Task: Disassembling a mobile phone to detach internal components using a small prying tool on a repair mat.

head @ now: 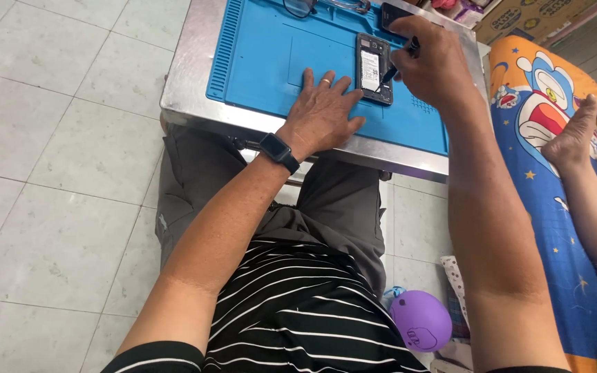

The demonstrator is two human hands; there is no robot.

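On the blue work mat (pixel 264 55) that covers the steel counter (pixel 195 103), an opened phone (pixel 373 68) lies back-up with its cover off and its inner parts showing, near the mat's right half. Left of the phone, the left hand (pixel 323 110) lies flat on the mat, fingers spread apart and holding nothing, with two fingertips touching the phone's lower left edge; a dark watch (pixel 279 152) sits on that wrist. Right of the phone, the right hand (pixel 431 62) has its grip closed around a thin dark tool (pixel 399 63), whose tip rests on the phone's lower right part. Beyond the phone, at the mat's far edge, lie a pair of glasses (pixel 302 7) and a second dark phone (pixel 395 14), partly hidden by the right hand.
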